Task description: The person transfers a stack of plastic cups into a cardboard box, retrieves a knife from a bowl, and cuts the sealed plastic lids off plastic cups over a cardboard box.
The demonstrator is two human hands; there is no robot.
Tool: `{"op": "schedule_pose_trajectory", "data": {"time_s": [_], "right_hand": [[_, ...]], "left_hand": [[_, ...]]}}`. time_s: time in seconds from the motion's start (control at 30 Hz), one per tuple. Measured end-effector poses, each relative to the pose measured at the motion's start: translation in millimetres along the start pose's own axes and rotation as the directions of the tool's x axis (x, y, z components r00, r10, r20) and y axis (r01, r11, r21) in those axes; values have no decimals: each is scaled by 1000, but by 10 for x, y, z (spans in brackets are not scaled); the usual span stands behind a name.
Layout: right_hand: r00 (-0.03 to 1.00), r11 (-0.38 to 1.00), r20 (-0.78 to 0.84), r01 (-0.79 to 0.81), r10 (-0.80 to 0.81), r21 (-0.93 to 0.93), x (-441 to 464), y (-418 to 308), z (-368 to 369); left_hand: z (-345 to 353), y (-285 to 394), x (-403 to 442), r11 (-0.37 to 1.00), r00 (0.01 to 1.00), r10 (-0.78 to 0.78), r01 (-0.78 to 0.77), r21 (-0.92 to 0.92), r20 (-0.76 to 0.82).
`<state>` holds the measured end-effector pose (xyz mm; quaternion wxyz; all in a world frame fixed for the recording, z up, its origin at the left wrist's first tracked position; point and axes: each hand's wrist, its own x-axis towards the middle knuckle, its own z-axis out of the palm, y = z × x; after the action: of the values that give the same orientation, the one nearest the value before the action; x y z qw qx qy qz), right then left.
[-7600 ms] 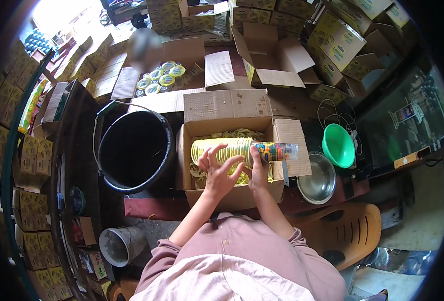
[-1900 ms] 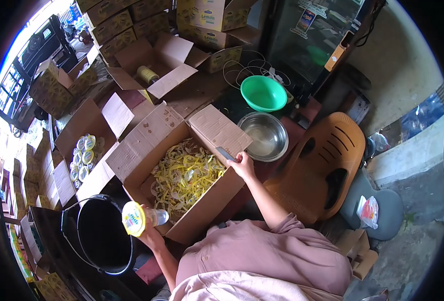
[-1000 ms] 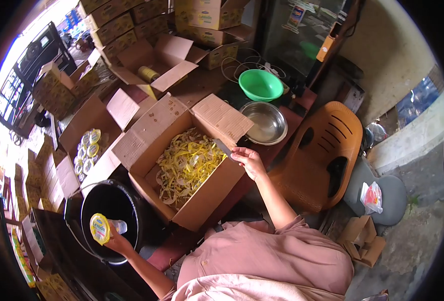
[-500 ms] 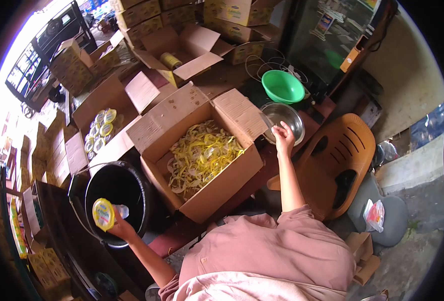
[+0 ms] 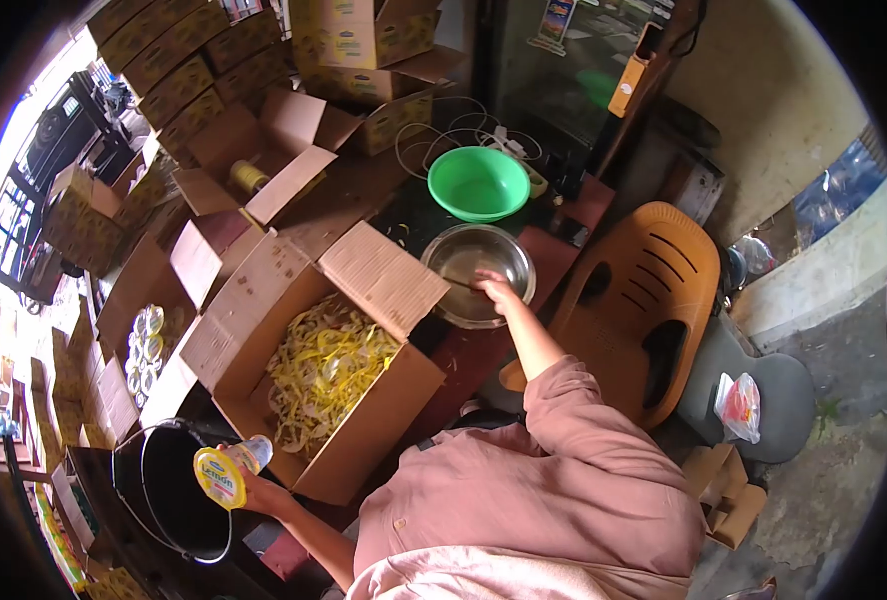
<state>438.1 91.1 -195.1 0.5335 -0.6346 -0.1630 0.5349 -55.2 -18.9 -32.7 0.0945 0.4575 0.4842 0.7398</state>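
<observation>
My left hand (image 5: 263, 492) is closed around a clear plastic cup (image 5: 220, 480) with a yellow printed lid reading "Lemon". The cup is tilted, lid facing me, beside the rim of a black bucket (image 5: 163, 490). Over at the right, my right hand (image 5: 493, 285) reaches over a steel bowl (image 5: 523, 262), fingers stretched down toward its inside. I see nothing held in those fingers, and cannot tell if they touch the bottom. Between my hands stands an open cardboard box (image 5: 383, 420) holding a heap of yellow and clear plastic strips (image 5: 323, 365).
Behind the steel bowl sits a green basin (image 5: 478, 185). Lidded cups (image 5: 145, 345) lie in another open box at the left. Stacked cartons (image 5: 173, 65) rise at the back. An orange plastic chair (image 5: 653, 300) and a grey stool (image 5: 788, 410) stand to the right.
The view has turned, shifting most things leftward in the picture. My right hand has lowered into the steel bowl's opening. My left hand still holds the cup, now beside the bucket's rim.
</observation>
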Motion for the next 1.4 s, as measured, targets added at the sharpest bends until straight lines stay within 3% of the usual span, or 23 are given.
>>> {"op": "schedule_pose_trajectory", "data": {"time_s": [0.07,0.17,0.2,0.27,0.33,0.37,0.53,0.63,0.67,0.77,0.83,0.87,0.9,0.93,0.97,1.0,1.07,1.1,1.2,1.27,1.33,1.4], "right_hand": [[999,989,10,-44,45,-144,111,48,-81],[997,992,67,-24,32,-124,373,224,-168],[999,964,52,24,-11,-263,487,282,-196],[993,963,113,-7,38,-270,284,60,-170],[998,875,70,41,-8,-482,173,-129,-127],[998,812,53,58,-33,-581,174,-169,-139],[963,760,267,195,-30,-620,226,-248,-224],[920,689,377,344,-109,-639,218,-270,-224],[897,664,421,400,-139,-632,208,-271,-214],[693,280,604,716,-394,-639,97,-384,-142],[589,119,627,770,-510,-627,-20,-495,-85],[533,38,638,783,-556,-620,-80,-521,-81],[481,50,619,813,-622,-581,-128,-554,-58],[566,87,572,752,-594,-654,-309,-697,-7],[584,77,567,733,-580,-676,-391,-759,-12],[603,68,561,713,-567,-698,-461,-790,-34],[607,185,441,702,-661,-688,-565,-859,-36],[537,26,516,710,-667,-704,-364,-661,-99],[652,232,402,665,-643,-710,-561,-699,-84],[669,158,412,619,-618,-769,-657,-746,-27],[687,185,417,622,-594,-761,-634,-708,-34],[596,157,332,620,-731,-769,-674,-720,38]], "left_hand": [[212,44,-180,999,999,-33,33,7,3],[403,67,-387,997,997,-67,65,52,31],[459,64,-440,995,997,-74,71,68,38],[598,129,-509,992,994,-106,105,74,13],[680,141,-564,990,993,-114,112,90,27],[731,209,-586,969,984,-174,165,182,34],[1048,703,-661,777,916,-397,367,511,-54],[945,355,-720,943,970,-234,212,258,60],[927,315,-737,940,967,-246,223,260,61],[947,306,-742,934,959,-282,267,238,29],[1000,409,-739,933,951,-309,309,185,-31],[974,461,-738,915,945,-326,322,244,-26],[933,515,-717,894,940,-342,331,302,-18],[903,545,-693,873,934,-356,337,353,-11],[841,547,-670,868,936,-351,322,378,9],[764,486,-692,904,949,-314,295,311,12],[593,269,-714,962,975,-220,216,168,6],[483,212,-701,953,965,-262,255,161,19],[404,318,-642,911,974,-225,223,347,-34],[337,502,-596,910,963,-263,268,315,-59],[245,585,-522,897,953,-290,301,323,-86],[51,492,-481,931,965,-250,262,253,-81]]}}
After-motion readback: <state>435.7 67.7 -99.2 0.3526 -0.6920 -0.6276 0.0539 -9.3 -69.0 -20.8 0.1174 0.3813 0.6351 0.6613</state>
